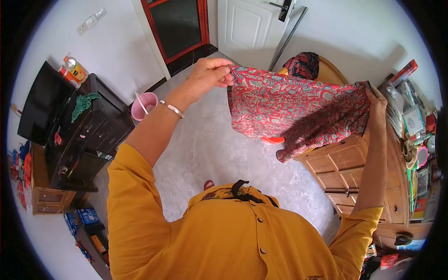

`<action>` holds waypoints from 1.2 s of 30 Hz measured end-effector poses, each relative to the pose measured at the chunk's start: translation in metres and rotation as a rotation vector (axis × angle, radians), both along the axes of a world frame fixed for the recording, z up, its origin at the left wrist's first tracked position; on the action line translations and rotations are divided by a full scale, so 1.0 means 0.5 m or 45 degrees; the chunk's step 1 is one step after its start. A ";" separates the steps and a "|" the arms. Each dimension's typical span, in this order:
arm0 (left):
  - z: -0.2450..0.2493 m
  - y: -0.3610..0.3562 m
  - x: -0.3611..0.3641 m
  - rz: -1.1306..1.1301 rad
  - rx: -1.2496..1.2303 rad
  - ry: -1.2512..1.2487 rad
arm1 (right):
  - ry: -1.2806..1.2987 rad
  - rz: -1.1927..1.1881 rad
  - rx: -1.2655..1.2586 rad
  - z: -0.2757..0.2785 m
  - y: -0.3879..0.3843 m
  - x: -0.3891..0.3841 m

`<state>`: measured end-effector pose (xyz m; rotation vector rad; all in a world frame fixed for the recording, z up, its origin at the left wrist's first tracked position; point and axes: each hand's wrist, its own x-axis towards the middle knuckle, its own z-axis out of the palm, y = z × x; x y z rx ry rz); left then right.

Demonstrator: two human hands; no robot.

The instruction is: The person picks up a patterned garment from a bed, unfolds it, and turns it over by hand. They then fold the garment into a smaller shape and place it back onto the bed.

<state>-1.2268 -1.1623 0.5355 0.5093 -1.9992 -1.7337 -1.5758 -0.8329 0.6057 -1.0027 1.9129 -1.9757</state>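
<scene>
A red patterned cloth (280, 102), with grey-blue leafy print, hangs stretched in the air between my two hands. My left hand (212, 74) pinches its upper left corner, fingers closed on the edge. At the upper right corner, my right hand (377, 100) is closed round the fabric, partly hidden by it. The lower edge droops unevenly, and a gathered fold hangs down toward the wooden cabinet on the right. Whether the cloth is a garment or a plain piece cannot be made out.
On the right, a wooden cabinet (345, 163) carries many small items. A pink bucket (143, 105) stands on the floor by a dark cabinet (93, 126) with a television (46, 102). Behind the cloth are a dark patterned bundle (302, 65) and a white door (249, 28).
</scene>
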 end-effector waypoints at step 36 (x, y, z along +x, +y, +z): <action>-0.111 0.111 -0.071 0.067 0.742 0.588 | -0.218 0.092 -0.038 -0.113 0.003 0.023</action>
